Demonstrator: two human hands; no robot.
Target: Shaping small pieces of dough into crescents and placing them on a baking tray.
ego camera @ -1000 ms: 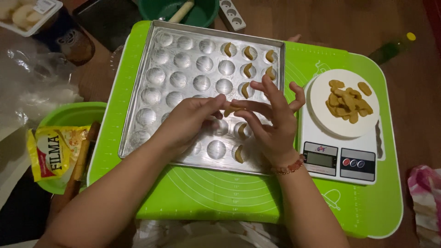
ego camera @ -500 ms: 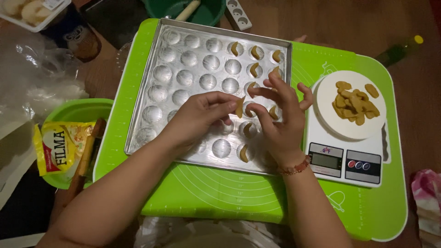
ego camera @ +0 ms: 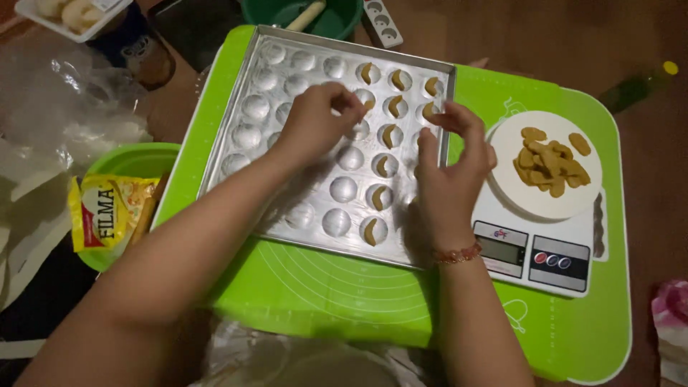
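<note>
The dough piece [ego camera: 368, 104] is being pinched by the left hand [ego camera: 315, 118] over the mould tray [ego camera: 287, 68], whose three-o'clock columns are filling while the right hand [ego camera: 451, 168] is hovering open.

Hands [ego camera: 387, 143] over dimpled metal tray [ego camera: 287, 136]

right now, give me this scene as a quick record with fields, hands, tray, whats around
left hand: left hand over the upper middle of the tray, fingertips pinching a small dough piece
right hand: right hand at the tray's right edge, fingers curled, nothing clearly held
tray: metal mould tray with round cavities; curved dough pieces sit in the right-hand columns, the left ones are bare
scale: kitchen scale right of the tray, white plate with more dough pieces on top
mat: green mat under tray and scale
</note>
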